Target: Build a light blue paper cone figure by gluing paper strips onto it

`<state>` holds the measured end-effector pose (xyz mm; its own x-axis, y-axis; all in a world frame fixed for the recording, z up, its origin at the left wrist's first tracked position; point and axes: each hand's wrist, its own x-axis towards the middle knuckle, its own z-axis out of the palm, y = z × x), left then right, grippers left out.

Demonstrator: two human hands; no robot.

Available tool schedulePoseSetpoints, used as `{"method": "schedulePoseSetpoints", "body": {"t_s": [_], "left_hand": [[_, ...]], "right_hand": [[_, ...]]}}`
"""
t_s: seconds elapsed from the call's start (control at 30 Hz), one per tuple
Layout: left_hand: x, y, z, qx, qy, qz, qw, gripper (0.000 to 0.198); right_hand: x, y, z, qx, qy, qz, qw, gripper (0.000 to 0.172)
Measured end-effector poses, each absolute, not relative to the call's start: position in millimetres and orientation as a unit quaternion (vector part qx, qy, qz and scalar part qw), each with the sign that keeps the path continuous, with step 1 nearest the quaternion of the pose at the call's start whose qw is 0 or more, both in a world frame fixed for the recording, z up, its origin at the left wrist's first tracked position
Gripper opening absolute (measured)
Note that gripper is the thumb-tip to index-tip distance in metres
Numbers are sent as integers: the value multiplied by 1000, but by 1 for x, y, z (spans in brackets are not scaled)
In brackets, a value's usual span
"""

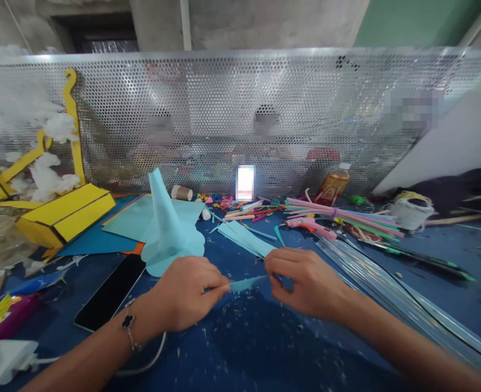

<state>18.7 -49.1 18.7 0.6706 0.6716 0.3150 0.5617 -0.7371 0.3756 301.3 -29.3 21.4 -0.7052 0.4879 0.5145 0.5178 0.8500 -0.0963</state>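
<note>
My left hand [185, 294] and my right hand [301, 280] each pinch one end of a narrow light-blue paper strip [244, 283], held just above the blue table [256, 343]. The fingers of both hands are closed on it. A light-blue paper cone shape [169, 228] stands right behind my left hand. More light-blue strips [244, 238] lie on the table beyond the hands. A bracelet sits on my left wrist.
A black phone [111, 292] lies left of my left hand. A yellow box [64, 213], a pink glue gun [311, 226], a bundle of coloured straws [342, 215], clear glue sticks [387, 288] and a white charger [5, 360] surround the work spot. A perforated metal screen [240, 109] closes the back.
</note>
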Motion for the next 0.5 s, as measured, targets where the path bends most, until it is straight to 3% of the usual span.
{"method": "schedulePoseSetpoints", "body": {"t_s": [0.23, 0.37, 0.5], "left_hand": [[17, -39, 27, 741, 428, 373, 358, 29], [30, -42, 12, 533, 425, 457, 572, 28], [43, -50, 5, 389, 391, 493, 673, 32]], "right_hand": [[312, -26, 29, -349, -865, -54, 357, 11], [290, -48, 27, -249, -893, -121, 356, 29], [273, -69, 28, -179, -917, -158, 319, 35]]}}
